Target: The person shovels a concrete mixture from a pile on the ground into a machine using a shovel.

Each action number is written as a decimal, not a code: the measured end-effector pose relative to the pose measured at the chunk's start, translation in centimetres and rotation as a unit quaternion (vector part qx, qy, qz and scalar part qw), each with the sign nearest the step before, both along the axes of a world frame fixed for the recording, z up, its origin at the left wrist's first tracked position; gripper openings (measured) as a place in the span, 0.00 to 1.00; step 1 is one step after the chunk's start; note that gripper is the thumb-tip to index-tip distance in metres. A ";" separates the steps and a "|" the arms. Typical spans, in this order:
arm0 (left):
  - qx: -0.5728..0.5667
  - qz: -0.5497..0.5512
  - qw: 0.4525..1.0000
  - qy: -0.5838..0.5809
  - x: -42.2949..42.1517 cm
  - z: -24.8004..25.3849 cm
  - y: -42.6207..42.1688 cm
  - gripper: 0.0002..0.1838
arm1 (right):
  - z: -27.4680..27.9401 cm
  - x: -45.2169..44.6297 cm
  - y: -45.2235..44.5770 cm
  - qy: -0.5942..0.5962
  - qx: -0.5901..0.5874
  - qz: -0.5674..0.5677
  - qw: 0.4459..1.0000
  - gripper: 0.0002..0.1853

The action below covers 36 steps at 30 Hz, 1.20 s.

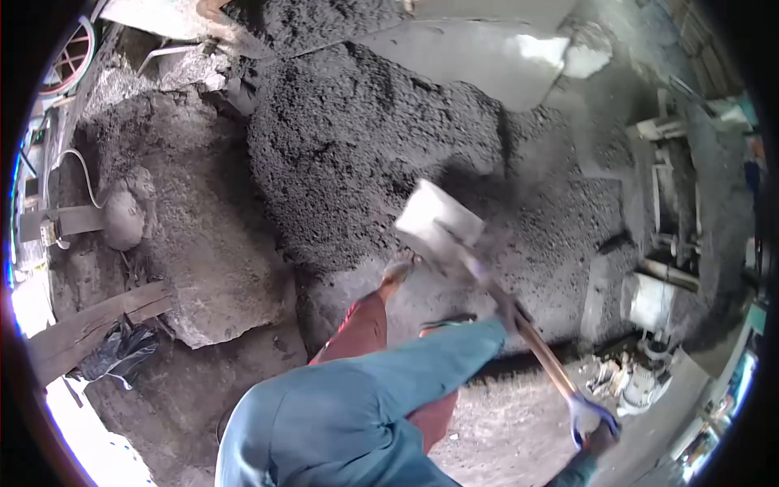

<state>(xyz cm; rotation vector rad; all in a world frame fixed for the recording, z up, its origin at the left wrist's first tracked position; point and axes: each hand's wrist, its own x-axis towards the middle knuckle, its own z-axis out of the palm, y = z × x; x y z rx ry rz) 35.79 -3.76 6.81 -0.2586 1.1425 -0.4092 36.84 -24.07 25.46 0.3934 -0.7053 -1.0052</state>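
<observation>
Dark, gritty material point(324, 154) covers much of the workshop floor, with a rough block point(211, 235) to its left. The shovel point(545, 353) slants across the middle, its pale blade blurred near the material's edge; contact is unclear. The left hand point(509, 312) is wrapped around the shaft; the right hand point(601, 439) clasps the blue grip point(581, 411).

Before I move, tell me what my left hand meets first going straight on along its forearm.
Beyond the shovel shaft it grips, your left hand would probably meet the grainy grey material, though depth is unclear.
</observation>
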 end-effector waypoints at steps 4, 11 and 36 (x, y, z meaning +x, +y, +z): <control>0.229 -0.065 0.970 0.055 -4.0 -13.8 24.8 0.17 | -13.6 -3.3 15.7 0.714 -0.696 -0.009 0.075 0.15; 0.294 -0.116 0.925 0.212 -11.7 -19.8 33.1 0.17 | -17.2 -12.6 14.1 0.803 -0.539 0.254 0.015 0.06; 0.181 -0.404 0.805 -0.396 1.2 23.4 -4.9 0.17 | 1.6 -42.3 8.0 0.958 -0.136 -0.028 0.252 0.07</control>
